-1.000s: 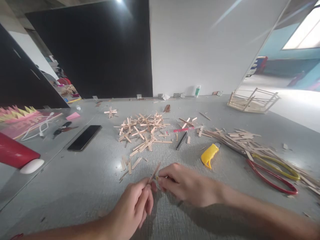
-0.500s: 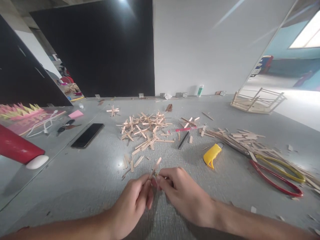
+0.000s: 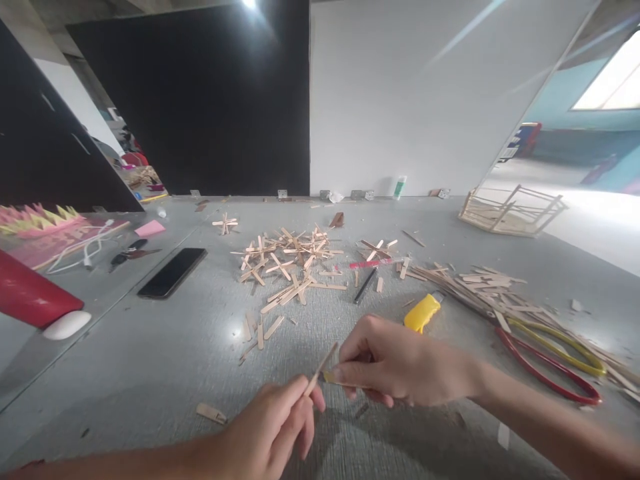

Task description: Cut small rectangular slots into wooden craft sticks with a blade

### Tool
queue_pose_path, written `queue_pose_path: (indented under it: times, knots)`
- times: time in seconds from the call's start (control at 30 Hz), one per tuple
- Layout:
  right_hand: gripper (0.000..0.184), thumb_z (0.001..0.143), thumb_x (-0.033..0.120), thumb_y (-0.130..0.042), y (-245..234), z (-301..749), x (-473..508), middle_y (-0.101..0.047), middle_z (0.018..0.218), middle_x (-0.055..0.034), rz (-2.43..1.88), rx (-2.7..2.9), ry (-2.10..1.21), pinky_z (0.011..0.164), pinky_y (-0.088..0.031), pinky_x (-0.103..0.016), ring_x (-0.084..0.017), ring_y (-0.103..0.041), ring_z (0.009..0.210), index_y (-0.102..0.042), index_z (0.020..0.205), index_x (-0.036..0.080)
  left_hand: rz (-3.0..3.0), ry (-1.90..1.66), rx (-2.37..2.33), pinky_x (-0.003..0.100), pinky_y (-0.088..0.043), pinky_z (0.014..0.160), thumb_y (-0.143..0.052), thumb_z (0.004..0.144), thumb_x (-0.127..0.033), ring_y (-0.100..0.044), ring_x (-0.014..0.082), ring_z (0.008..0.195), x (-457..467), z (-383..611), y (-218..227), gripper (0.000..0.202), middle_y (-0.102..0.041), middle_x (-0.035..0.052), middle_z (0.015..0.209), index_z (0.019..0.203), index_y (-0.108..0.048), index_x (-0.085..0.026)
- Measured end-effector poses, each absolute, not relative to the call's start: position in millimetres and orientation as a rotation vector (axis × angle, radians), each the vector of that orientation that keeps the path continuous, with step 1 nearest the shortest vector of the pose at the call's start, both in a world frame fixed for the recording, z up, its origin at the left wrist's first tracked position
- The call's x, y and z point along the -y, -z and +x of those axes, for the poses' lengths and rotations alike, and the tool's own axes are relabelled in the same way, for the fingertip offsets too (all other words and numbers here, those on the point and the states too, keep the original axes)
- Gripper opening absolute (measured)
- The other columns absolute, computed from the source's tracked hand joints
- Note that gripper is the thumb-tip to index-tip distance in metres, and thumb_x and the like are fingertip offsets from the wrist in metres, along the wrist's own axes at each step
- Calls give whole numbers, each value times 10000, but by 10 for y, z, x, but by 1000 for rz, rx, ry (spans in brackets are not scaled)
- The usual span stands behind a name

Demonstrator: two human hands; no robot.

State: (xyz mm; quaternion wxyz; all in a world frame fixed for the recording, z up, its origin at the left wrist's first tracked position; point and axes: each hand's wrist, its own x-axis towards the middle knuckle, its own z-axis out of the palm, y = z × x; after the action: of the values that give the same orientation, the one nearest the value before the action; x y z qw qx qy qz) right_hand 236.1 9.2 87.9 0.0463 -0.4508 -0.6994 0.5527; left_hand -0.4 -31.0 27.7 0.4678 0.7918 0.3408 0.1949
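Note:
My left hand (image 3: pixel 273 430) pinches the lower end of a thin wooden stick (image 3: pixel 323 365) that points up and to the right. My right hand (image 3: pixel 400 363) is closed in a pinch on a small yellowish piece (image 3: pixel 331 378) held against that stick. Both hands hover low over the grey floor (image 3: pixel 165 353). A heap of crossed wooden sticks (image 3: pixel 287 260) lies beyond them. A yellow utility knife (image 3: pixel 421 313) sits just behind my right hand.
A black phone (image 3: pixel 172 272) lies to the left, with a red object (image 3: pixel 30 300) and a white lump (image 3: pixel 67 325) further left. Red and yellow hoops (image 3: pixel 553 350) and a long pile of sticks (image 3: pixel 480 283) lie to the right. A wooden stick frame (image 3: pixel 507 210) stands at the back right.
Both hands have shifted to the right and lifted a little. The stick now tilts further right. A small stick piece now lies on the floor left of my left hand.

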Motion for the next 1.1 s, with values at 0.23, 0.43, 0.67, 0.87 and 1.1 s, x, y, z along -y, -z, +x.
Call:
queue_pose_path:
  times: [0.23,0.43,0.67,0.87,1.1]
  knots:
    - [285,955,374,-502,-1009,2065,255,-427,578,55,-1261,1680,-1872,431,-309,-200,-75,-355,462,-575,742,199,1744,-692,-958,226,-386,420,-217,1074,-562,-392,90,391,403,-25,-147,494,-558,-1,668,979,-560,-219]
    - [187,931,349,-543,-1025,1933,405,-529,712,7,-987,1534,-1889,574,-410,-221,-117,-449,612,-639,833,223,1695,-789,-1037,232,-448,389,-360,1024,-628,-500,139,426,495,-26,-233,473,-616,25,636,959,-656,-265]
    - [224,1005,311,-522,-825,2051,274,-713,950,-44,-955,1787,-1532,809,-528,-288,-174,-644,866,-735,1011,238,1787,-903,-1012,203,-423,441,-365,1082,-404,-508,109,452,427,-61,-414,315,-529,-39,595,1033,-632,-243]
    - [301,997,127,-531,-715,2145,36,-711,1000,-50,-852,2119,-1055,833,-524,-308,-163,-651,909,-761,1128,271,1941,-949,-1006,185,-507,514,-483,1014,-210,-581,126,552,312,-129,-539,157,-582,-36,666,1087,-606,-272]
    - [312,982,73,-523,-733,2161,29,-705,1022,-84,-691,2268,-792,864,-517,-391,-193,-627,944,-729,1149,235,1977,-992,-1037,209,-535,500,-513,1007,-248,-648,155,549,414,-123,-585,123,-670,-4,690,1061,-620,-276]
